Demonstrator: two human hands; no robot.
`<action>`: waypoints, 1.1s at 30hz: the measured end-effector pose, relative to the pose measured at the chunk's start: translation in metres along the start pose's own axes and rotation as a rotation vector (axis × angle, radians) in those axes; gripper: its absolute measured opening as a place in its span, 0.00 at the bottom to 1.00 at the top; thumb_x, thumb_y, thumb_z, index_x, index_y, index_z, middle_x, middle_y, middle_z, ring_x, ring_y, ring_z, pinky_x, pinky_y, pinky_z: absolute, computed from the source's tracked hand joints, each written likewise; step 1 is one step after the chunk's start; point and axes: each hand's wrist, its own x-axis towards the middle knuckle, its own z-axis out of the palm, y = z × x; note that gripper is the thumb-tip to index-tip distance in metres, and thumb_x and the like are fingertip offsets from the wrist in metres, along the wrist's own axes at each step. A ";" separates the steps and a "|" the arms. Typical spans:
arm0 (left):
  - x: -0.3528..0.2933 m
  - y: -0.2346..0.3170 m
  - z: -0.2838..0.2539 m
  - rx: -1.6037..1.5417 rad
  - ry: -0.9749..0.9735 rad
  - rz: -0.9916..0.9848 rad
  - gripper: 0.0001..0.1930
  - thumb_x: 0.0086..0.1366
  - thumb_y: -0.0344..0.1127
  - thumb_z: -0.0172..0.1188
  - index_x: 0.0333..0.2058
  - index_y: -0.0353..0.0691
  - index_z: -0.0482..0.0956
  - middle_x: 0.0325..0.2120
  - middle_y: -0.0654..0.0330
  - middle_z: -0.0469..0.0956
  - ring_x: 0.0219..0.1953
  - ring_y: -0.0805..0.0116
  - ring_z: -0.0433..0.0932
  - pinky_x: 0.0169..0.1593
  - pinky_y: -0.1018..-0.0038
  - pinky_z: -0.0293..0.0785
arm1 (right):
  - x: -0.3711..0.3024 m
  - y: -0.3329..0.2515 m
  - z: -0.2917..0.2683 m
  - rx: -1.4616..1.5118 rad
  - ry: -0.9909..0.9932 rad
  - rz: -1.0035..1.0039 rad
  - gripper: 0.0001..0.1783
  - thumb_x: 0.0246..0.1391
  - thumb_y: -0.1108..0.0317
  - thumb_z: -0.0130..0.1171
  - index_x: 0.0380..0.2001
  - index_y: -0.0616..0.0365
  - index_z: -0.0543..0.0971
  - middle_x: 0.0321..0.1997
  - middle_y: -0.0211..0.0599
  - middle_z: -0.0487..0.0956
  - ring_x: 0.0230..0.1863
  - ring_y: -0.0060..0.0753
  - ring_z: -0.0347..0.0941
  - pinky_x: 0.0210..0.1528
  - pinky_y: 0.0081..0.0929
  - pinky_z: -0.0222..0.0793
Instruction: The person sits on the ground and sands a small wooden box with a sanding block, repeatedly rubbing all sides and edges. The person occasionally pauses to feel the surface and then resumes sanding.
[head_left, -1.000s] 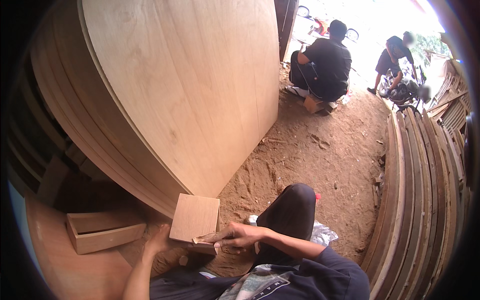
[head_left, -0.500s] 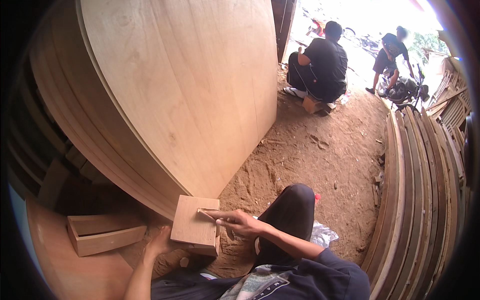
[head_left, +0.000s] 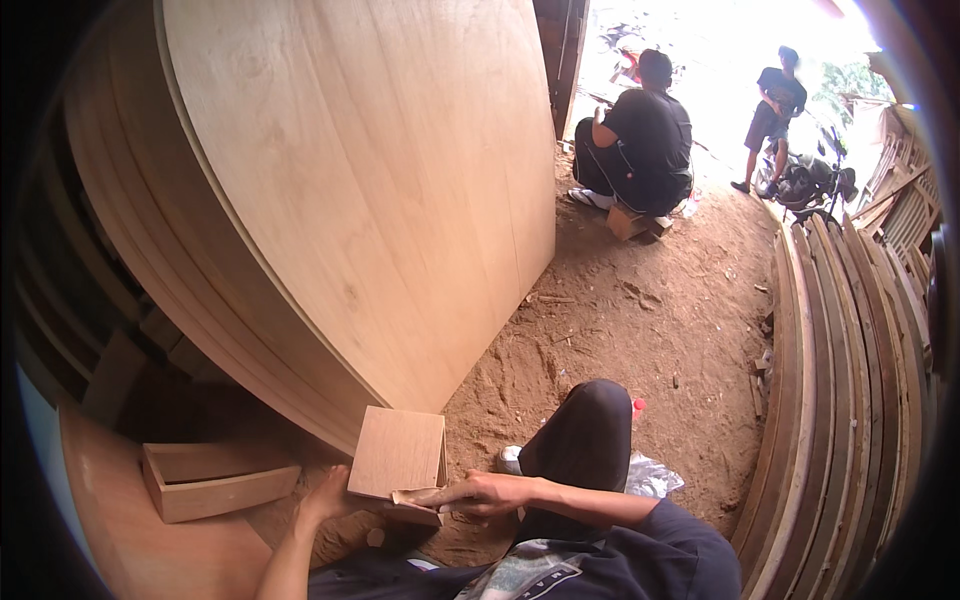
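A small wooden box (head_left: 402, 450) rests in front of me, its flat square face turned up. My left hand (head_left: 328, 492) grips the box at its left side, with the fingers partly hidden underneath. In my right hand (head_left: 485, 494) is a small folded tan sheet (head_left: 408, 497) that looks like sandpaper. Its fingers press that sheet against the near edge of the box's top face. Left of the hands, an open rectangular wooden frame (head_left: 222, 482) lies on a reddish wooden board (head_left: 165, 555).
Large plywood sheets (head_left: 380, 200) lean upright ahead on the left. Long planks (head_left: 830, 400) stand stacked at right. On the dirt floor (head_left: 640, 340) lies a clear plastic bag (head_left: 654, 475). Farther off, one person (head_left: 645, 135) squats and another (head_left: 775, 110) stands beside a motorcycle (head_left: 810, 180).
My right hand has moved the tan sheet from the middle of the top face down to its near edge. The box has tilted slightly. The far person has straightened up.
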 end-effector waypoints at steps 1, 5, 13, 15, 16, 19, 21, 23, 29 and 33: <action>0.000 -0.002 0.002 0.011 0.014 0.014 0.27 0.55 0.46 0.86 0.48 0.36 0.92 0.42 0.47 0.92 0.47 0.49 0.92 0.49 0.59 0.86 | -0.003 0.004 -0.004 -0.035 0.030 0.001 0.50 0.55 0.87 0.49 0.83 0.49 0.63 0.76 0.47 0.77 0.56 0.41 0.86 0.54 0.36 0.84; -0.002 -0.002 0.003 0.035 -0.004 0.040 0.26 0.56 0.45 0.85 0.48 0.35 0.92 0.42 0.45 0.91 0.47 0.48 0.91 0.49 0.59 0.86 | -0.002 0.009 -0.022 -0.069 0.244 0.226 0.51 0.55 0.86 0.51 0.83 0.43 0.64 0.82 0.40 0.71 0.45 0.37 0.88 0.42 0.31 0.84; 0.001 -0.001 0.005 -0.060 0.078 0.181 0.27 0.52 0.46 0.87 0.46 0.34 0.91 0.40 0.45 0.91 0.44 0.45 0.91 0.48 0.58 0.85 | -0.005 0.020 -0.013 -0.085 0.163 0.076 0.49 0.58 0.87 0.52 0.83 0.46 0.64 0.85 0.37 0.68 0.58 0.38 0.87 0.44 0.32 0.85; -0.003 -0.013 0.008 -0.007 0.051 0.119 0.27 0.52 0.46 0.87 0.45 0.34 0.91 0.39 0.45 0.91 0.43 0.44 0.91 0.47 0.57 0.85 | 0.001 0.016 -0.023 -0.098 0.256 0.295 0.46 0.62 0.86 0.53 0.82 0.45 0.65 0.84 0.38 0.69 0.56 0.37 0.88 0.39 0.29 0.85; -0.001 -0.013 0.005 0.020 0.039 0.095 0.27 0.52 0.46 0.87 0.45 0.34 0.91 0.38 0.45 0.91 0.42 0.43 0.91 0.46 0.57 0.85 | 0.002 0.010 -0.024 -0.098 0.231 0.279 0.44 0.64 0.85 0.54 0.82 0.44 0.66 0.82 0.40 0.72 0.52 0.36 0.88 0.40 0.30 0.85; 0.002 0.004 -0.001 0.006 0.000 0.078 0.27 0.53 0.48 0.87 0.45 0.34 0.91 0.38 0.45 0.91 0.42 0.43 0.91 0.46 0.57 0.85 | -0.002 0.012 0.001 -0.151 0.130 -0.103 0.41 0.70 0.82 0.55 0.82 0.43 0.67 0.75 0.46 0.79 0.42 0.35 0.87 0.46 0.32 0.84; 0.001 0.002 -0.001 0.000 0.033 0.116 0.28 0.53 0.49 0.88 0.45 0.34 0.91 0.39 0.45 0.91 0.43 0.44 0.91 0.46 0.57 0.85 | 0.003 0.022 -0.004 -0.190 0.149 -0.205 0.38 0.71 0.81 0.55 0.81 0.47 0.67 0.73 0.47 0.81 0.42 0.35 0.88 0.47 0.33 0.86; -0.003 -0.012 0.004 -0.007 0.054 0.124 0.28 0.53 0.49 0.88 0.45 0.34 0.91 0.39 0.45 0.91 0.44 0.45 0.91 0.47 0.57 0.85 | 0.001 0.027 -0.019 -0.032 0.265 0.052 0.39 0.70 0.83 0.54 0.81 0.48 0.68 0.74 0.47 0.80 0.41 0.32 0.87 0.46 0.32 0.87; 0.001 -0.011 -0.001 -0.025 0.020 0.097 0.29 0.51 0.46 0.89 0.47 0.35 0.91 0.41 0.46 0.91 0.46 0.47 0.92 0.48 0.58 0.86 | 0.008 -0.001 0.002 -0.206 0.164 -0.091 0.44 0.65 0.85 0.53 0.81 0.40 0.68 0.68 0.41 0.85 0.34 0.32 0.86 0.41 0.34 0.85; 0.001 -0.005 -0.003 -0.024 0.034 0.119 0.29 0.50 0.46 0.88 0.48 0.35 0.91 0.42 0.46 0.91 0.47 0.47 0.91 0.50 0.58 0.86 | 0.004 0.007 -0.015 -0.218 0.212 -0.020 0.40 0.69 0.82 0.53 0.81 0.38 0.70 0.56 0.47 0.89 0.26 0.35 0.82 0.41 0.35 0.84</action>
